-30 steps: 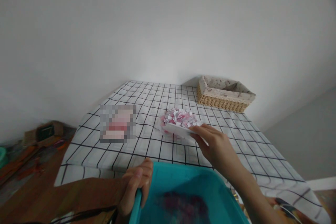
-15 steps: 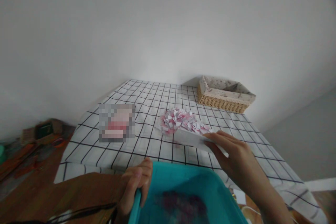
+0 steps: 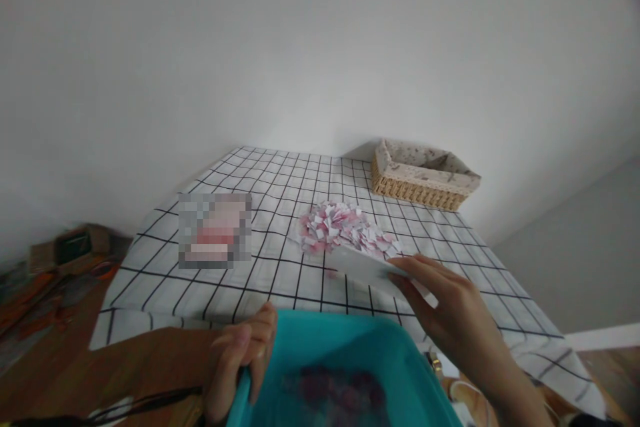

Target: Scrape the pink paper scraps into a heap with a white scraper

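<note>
My left hand [image 3: 244, 353] is closed round the left rim of a teal bin [image 3: 335, 323] at the table's front edge. Dark reddish, blurred material [image 3: 340, 390] lies inside the bin. My right hand [image 3: 440, 290] pinches a flat white card [image 3: 363, 267] between thumb and fingers. The card is tilted on the checked cloth, its far edge against the near side of a heap of white and pink paper scraps [image 3: 335, 223].
A wicker basket with a patterned lining [image 3: 423, 190] stands at the back right of the checked tablecloth [image 3: 285, 180]. A pixelated reddish item [image 3: 215, 230] lies at left. Boxes [image 3: 73, 247] and clutter are on the floor at far left.
The whole view has shifted slightly, so things sit a little further left. Both hands keep their grips, and the card stays against the scraps.
</note>
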`<state>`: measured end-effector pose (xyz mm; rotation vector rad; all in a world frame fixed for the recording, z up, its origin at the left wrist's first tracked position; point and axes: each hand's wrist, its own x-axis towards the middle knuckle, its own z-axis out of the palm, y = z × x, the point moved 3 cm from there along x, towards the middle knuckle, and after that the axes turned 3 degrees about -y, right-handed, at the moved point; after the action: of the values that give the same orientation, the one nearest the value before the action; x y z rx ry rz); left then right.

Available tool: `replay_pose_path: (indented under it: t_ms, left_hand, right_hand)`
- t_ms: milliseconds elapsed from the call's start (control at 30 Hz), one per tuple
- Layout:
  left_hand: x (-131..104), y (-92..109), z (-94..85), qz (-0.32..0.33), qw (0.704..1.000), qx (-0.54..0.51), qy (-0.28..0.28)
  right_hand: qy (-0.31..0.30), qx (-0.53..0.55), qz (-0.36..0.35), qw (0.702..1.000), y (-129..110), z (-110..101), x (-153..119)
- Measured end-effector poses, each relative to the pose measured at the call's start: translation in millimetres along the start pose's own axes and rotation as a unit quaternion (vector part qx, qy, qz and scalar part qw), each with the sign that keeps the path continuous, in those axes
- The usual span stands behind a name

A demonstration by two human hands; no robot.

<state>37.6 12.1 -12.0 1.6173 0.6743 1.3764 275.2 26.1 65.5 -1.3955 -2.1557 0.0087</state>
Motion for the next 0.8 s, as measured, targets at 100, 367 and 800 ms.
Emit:
replay_pose_path:
  t_ms: [100, 367, 800]
  left_hand:
    - [-9, 0, -5.3, -0.026, 1.000, 0.000, -0.009]
    - [-15, -5, -8.3, -0.020, 0.999, 0.010, -0.031]
    - [-13, -3, -2.2, 0.014, 1.000, -0.011, 0.017]
  right_hand:
    - [-0.006, 0.016, 0.015, 1.000, -3, 1, 0]
    - [-0.001, 0.009, 0.023, 1.000, -2, 5, -1]
    - [-0.098, 0.137, -0.005, 0.986, -4, 0, -15]
